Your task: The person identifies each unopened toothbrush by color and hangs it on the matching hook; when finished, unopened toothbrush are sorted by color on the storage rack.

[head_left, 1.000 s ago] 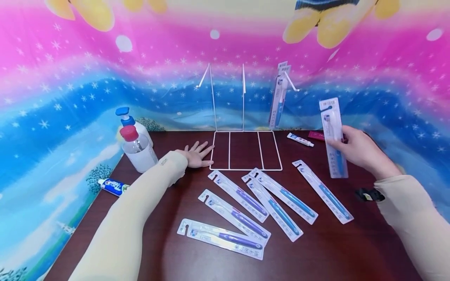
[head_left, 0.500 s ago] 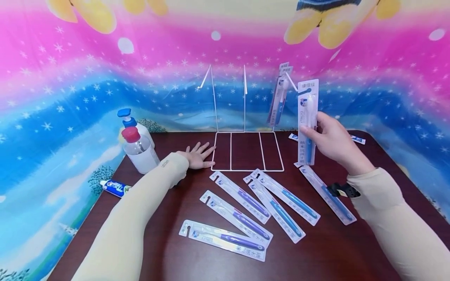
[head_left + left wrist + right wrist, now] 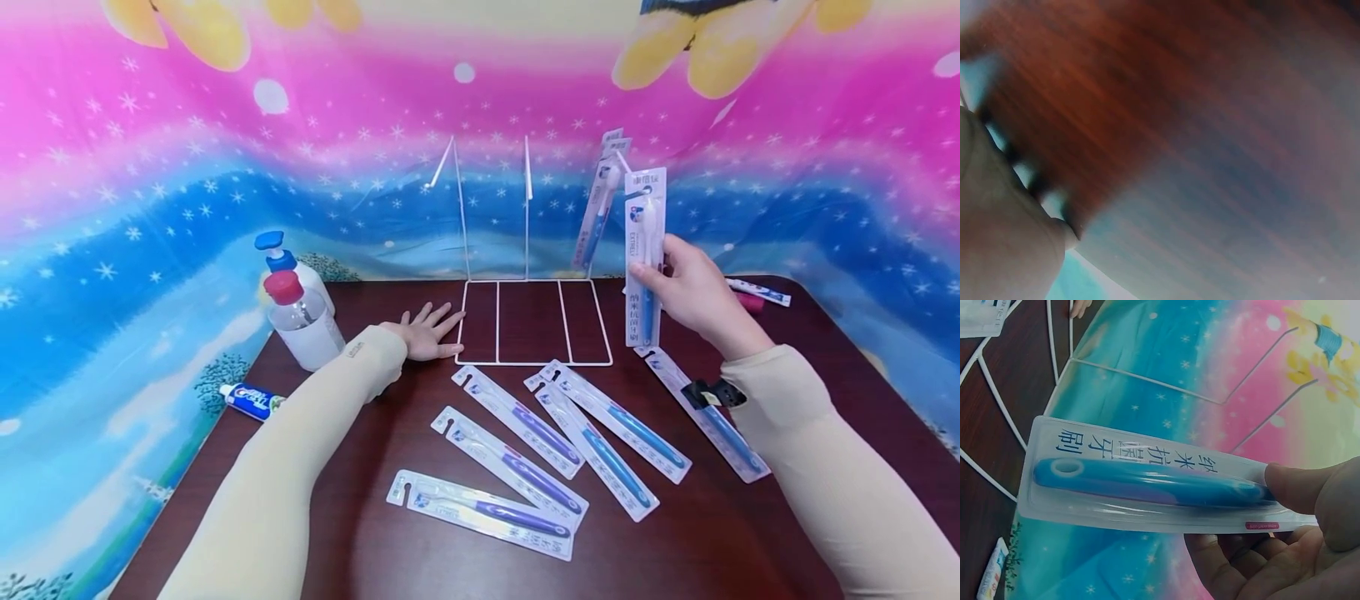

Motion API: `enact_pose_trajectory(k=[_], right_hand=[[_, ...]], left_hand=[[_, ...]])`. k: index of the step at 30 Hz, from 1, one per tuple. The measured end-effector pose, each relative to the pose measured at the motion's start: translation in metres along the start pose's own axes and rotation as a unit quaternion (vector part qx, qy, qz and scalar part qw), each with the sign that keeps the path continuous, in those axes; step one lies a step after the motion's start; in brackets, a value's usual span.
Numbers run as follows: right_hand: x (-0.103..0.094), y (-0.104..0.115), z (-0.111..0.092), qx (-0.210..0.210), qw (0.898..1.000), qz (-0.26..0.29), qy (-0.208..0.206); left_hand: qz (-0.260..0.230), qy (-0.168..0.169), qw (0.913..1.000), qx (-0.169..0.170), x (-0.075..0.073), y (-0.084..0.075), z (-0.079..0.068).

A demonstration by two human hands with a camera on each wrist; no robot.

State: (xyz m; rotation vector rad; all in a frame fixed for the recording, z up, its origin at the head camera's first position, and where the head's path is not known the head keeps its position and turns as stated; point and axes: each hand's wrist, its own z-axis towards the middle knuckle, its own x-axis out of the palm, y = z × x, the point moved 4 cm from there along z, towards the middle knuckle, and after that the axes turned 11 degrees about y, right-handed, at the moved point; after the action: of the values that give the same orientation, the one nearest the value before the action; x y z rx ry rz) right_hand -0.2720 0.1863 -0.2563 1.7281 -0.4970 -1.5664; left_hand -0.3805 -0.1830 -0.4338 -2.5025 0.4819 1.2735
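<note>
Pinching an upright toothbrush pack (image 3: 645,229), the right fingers (image 3: 1211,561) hover.

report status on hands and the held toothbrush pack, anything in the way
Left hand spread on table by white rack. Right hand gripping blue-handled toothbrush pack, upright, near right hook. Hung packs on it, might crowd entry.

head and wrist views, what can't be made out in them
Blue toothpaste tube, head view: one end hidden by the left sleeve.
Front purple-handled toothbrush pack, head view: fine print too small.
Left grip, left wrist view: cut off by the left and bottom edges.
Table, left wrist view: grain blurred.
Held toothbrush, right wrist view: bristle end hidden by the right grip.
</note>
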Motion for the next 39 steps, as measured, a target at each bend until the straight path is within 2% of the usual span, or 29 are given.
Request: enact_pose_trajectory(k=[5,10,14,19,27,35,39], right_hand=[[0.0,-0.006,0.016,0.006,1.0,0.013,0.006],[-0.002,-0.007,0.043,-0.002,0.999,0.042,0.015],[-0.006,-0.009,0.066,-0.001,0.998,0.059,0.022],[-0.011,-0.013,0.086,0.017,0.998,0.052,0.042],[-0.017,-0.012,0.103,0.045,0.995,0.052,0.071],[-0.018,-0.011,0.109,0.044,0.994,0.061,0.08],[-0.019,-0.011,0.11,0.046,0.994,0.051,0.088]], left_hand=[[-0.018,-0.003,0.9998,0.009,0.001,0.002,0.002],[-0.019,0.0,0.9998,0.006,0.002,0.004,0.003],[-0.021,0.005,0.9998,0.005,0.001,0.0,-0.001],[-0.025,0.005,0.9996,0.011,0.002,-0.002,-0.002],[-0.013,-0.002,0.9999,0.007,-0.003,-0.004,-0.007],[0.008,-0.001,1.0,0.001,-0.004,-0.01,-0.014],[0.005,-0.002,1.0,0.003,-0.002,-0.007,-0.01]])
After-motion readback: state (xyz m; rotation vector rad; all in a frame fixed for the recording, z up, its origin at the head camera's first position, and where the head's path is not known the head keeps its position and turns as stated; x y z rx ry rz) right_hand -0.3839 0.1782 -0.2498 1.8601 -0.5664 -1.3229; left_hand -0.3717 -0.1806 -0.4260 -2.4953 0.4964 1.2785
